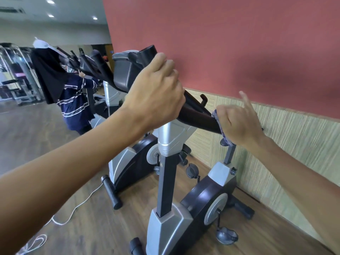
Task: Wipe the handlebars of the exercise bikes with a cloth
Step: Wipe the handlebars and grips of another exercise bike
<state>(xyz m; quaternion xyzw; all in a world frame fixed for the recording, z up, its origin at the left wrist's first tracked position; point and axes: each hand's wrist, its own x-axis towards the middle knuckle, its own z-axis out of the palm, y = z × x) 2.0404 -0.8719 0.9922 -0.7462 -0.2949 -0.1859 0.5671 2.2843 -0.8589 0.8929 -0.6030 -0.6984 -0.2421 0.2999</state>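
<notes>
Left hand (156,94): fingers curled around the black handlebar (198,116) near the console (127,70).
Right hand (241,124): grips purple cloth (220,126) against the handlebar's end, index finger raised.
Bikes: 2 by the wall.

Handlebar (198,116) runs close beside the red wall (239,43), with little passage on that side; console (127,70) blocks its upper end; open floor (101,227) lies left, crossed by white cable (81,203)

Wooden floor (114,234) carries two exercise bikes (165,227), white cable (73,211) alongside.
</notes>
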